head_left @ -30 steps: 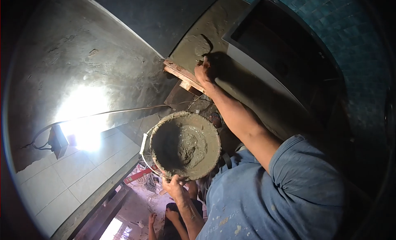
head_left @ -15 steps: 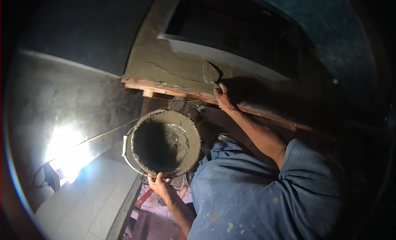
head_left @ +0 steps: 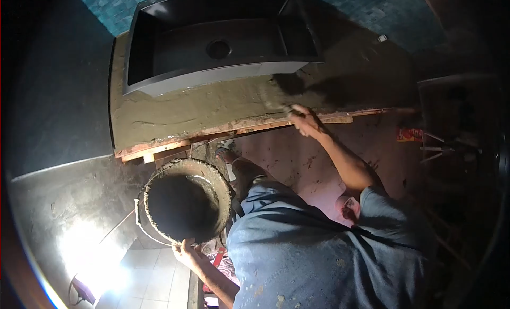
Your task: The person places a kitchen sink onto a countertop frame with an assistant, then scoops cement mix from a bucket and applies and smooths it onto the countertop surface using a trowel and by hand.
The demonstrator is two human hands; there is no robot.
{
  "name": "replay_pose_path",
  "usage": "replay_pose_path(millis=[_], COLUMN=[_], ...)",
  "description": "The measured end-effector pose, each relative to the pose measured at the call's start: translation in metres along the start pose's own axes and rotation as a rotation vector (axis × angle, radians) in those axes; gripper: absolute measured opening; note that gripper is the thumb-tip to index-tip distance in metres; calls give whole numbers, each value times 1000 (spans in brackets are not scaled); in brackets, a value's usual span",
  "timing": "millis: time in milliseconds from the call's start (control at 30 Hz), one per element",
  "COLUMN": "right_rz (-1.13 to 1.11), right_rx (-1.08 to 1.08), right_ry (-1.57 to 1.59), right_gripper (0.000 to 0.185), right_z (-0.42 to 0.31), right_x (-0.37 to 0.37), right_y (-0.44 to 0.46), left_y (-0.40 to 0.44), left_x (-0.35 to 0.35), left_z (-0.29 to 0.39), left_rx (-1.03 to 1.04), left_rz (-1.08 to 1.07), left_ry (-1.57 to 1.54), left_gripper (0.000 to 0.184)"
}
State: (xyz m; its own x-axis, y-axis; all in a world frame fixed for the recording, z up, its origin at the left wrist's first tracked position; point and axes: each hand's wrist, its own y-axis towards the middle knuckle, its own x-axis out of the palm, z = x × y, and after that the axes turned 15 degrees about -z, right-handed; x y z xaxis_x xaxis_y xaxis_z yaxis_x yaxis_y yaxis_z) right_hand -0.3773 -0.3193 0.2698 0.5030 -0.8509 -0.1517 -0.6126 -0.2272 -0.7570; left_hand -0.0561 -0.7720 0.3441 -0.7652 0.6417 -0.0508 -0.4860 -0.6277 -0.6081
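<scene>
Your left hand (head_left: 188, 254) grips the rim of one mortar-crusted bucket (head_left: 225, 192), beside your torso. Your right hand (head_left: 306, 121) grasps one trowel (head_left: 274, 100), blurred, at one mortar-covered countertop (head_left: 180, 116). Beyond sits one dark sink (head_left: 183, 40) with one drain hole (head_left: 218, 49).

The trowel (head_left: 273, 100) is blurred; darkness hides much inside the bucket (head_left: 220, 184).

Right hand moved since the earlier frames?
Yes. Judged against the sink, the right hand has gone rightward along the wooden edge, from near the sink's left front corner toward its right one.
</scene>
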Motion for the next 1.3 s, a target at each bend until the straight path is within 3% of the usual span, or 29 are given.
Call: replay_pose_path(millis=[67, 100, 133, 200, 233, 300, 333, 400, 467, 567, 667, 700, 733, 767, 833, 867, 933, 1000, 1067, 1200, 1267, 1300], right_rz=[-187, -253, -352, -495, -408, -117, 125, 136, -189, -313, -610, -580, -645, -584, -535, -452, -826, -881, -842, -432, -192, 317], right_rx=[-133, -588, -700, -600, -626, -859, -1070, -1054, -786, -828, -453, -99, -156, -60, -319, -835, -276, -307, -351, -448, -645, -995], right_ry=[-201, -383, -409, -530, -794, -1059, -1068, -1223, -1110, -1447, -968, -944, -839, -841, -758, -771, -578, -243, -142, -300, -384, -913], right_gripper=[58, 55, 51, 46, 46, 46, 47, 42, 37, 28, 32, 48, 56, 56, 45, 42, 43, 51, 53, 59, 58, 51], right_z=[-54, -32, -45, -94, -97, -63, -50, -27, 4, 20, 9, -2, 50, 18, 39, 96, 7, 11, 0, -16, -4, 24], right_x=[49, 73, 106, 171, 205, 278, 304, 304, 311, 297, 282, 274, 277, 257, 235, 229, 188, 156, 122, 43, 13, 5], right_y=[-37, -14, -18, -45, -72, -34, -24, -30, -7, -29, -62, -78, -25, -65, -57, -6, -78, -77, -78, -73, -54, -8], left_y=[0, -2, -2, 2, -10, -20, -23, -23, -27, -23, -36, -39, -44, -42, -42, -44, -50, -49, -49, -55, -55, -57], left_x=[6, 11, 16, 18, 3, 12, 12, 10, 15, 12, 29, 31, 36, 36, 47, 54, 65, 73, 82, 99, 99, 99], left_z=[7, 13, 17, 18, 20, 28, 31, 32, 37, 30, 24, 21, 21, 15, -2, -9, -15, -34, -42, -52, -55, -54], left_rx=[-6, -3, 3, 40, 70, 106, 123, 129, 168, 164, 186, 177, 165, 192, 171, 164, 81, 96, 63, 35, 31, 28], left_rz=[-29, -38, -45, -107, -169, -223, -248, -280, -330, -466, -469, -488, -493, -547, -506, -497, -440, -430, -398, -326, -313, -307], left_ry=[32, 50, 66, 112, 119, 113, 107, 142, 122, 83, 99, 117, 138, 144, 154, 169, 126, 35, -32, -42, -12, 3], left_gripper=[39, 40, 41, 44, 45, 47, 48, 46, 43, 26, 25, 25, 26, 25, 23, 23, 21, 20, 21, 25, 26, 26])
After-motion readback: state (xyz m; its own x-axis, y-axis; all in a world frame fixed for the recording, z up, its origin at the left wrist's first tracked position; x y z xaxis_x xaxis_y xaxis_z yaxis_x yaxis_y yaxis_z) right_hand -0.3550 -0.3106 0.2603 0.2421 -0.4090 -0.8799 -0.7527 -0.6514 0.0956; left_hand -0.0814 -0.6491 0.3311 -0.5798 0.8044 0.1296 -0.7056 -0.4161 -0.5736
